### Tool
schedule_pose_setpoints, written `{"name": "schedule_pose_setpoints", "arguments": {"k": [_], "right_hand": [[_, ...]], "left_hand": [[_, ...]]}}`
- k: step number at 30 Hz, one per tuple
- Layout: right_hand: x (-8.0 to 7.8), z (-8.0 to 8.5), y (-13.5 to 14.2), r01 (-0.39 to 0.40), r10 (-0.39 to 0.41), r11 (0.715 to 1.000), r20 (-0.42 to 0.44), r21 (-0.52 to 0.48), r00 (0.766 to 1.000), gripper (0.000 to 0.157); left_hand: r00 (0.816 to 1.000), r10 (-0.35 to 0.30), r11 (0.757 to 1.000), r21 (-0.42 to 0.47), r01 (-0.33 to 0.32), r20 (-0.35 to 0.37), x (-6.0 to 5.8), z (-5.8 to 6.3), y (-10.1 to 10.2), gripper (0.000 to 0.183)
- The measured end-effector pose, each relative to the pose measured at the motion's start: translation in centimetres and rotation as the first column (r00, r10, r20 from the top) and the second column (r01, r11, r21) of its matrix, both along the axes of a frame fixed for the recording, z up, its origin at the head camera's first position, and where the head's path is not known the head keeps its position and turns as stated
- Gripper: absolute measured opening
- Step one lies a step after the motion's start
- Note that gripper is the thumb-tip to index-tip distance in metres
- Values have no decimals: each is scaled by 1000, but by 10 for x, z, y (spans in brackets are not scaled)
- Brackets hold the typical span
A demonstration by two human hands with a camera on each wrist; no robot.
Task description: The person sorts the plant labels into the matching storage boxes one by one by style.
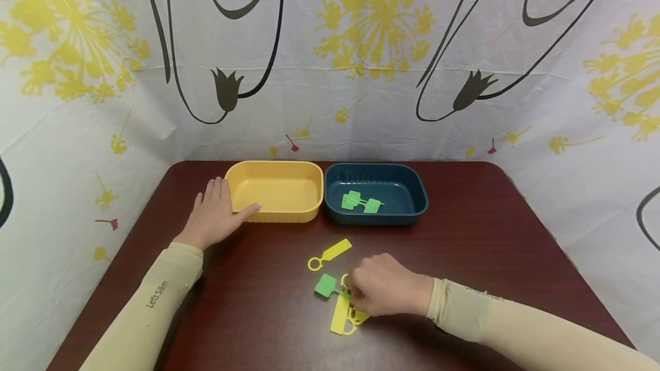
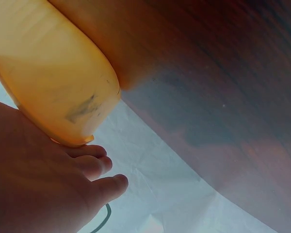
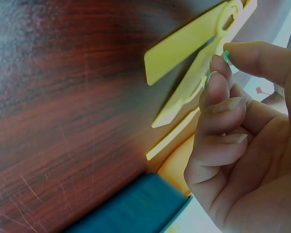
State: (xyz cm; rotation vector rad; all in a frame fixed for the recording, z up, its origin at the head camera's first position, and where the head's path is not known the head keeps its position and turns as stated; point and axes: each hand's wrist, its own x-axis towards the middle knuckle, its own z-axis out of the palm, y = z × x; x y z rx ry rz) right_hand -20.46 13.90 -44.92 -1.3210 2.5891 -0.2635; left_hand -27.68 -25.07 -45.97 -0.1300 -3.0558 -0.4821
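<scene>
My left hand [image 1: 212,215] lies against the left end of the yellow tray [image 1: 278,216], fingers straight along its side and thumb over the near rim. In the left wrist view, the fingers touch the tray's outer wall. My right hand [image 1: 389,285] pinches the thin stem of a green plastic tag [image 1: 326,285] between thumb and index finger; only a green bit shows there in the right wrist view. Beneath that hand lies a small pile of yellow tags [image 1: 339,315], partly hidden by it. Another yellow tag [image 1: 337,249] with a ring end lies apart, farther back.
A dark blue tray [image 1: 373,219] stands right beside the yellow one, holding green tags [image 1: 372,205]. Both are at the far edge of the dark red-brown table [image 1: 247,314]. Behind and at the sides hangs a white patterned cloth [image 1: 289,96].
</scene>
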Motion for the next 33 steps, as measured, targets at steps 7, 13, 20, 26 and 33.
{"name": "schedule_pose_setpoints", "arguments": {"k": [7,13,20,26,33], "right_hand": [[0,6,1,16,-16,1000,6,-27,1000,34],[0,6,2,18,-20,999,-34,-39,999,31],[-1,10,3,27,-31,997,-45,-76,999,27],[-1,13,3,22,-29,996,-79,-85,996,26],[-5,24,5,14,-38,988,-160,-152,986,17]], "left_hand": [[1000,-3,1000,-3,2,-5,-1,0,0,124],[1000,-4,1000,-4,4,1,-1,0,0,123],[1000,-3,1000,-7,3,5,0,2,0,123],[1000,-3,1000,-5,3,7,0,1,0,123],[1000,-6,1000,-4,6,11,0,2,-1,123]]}}
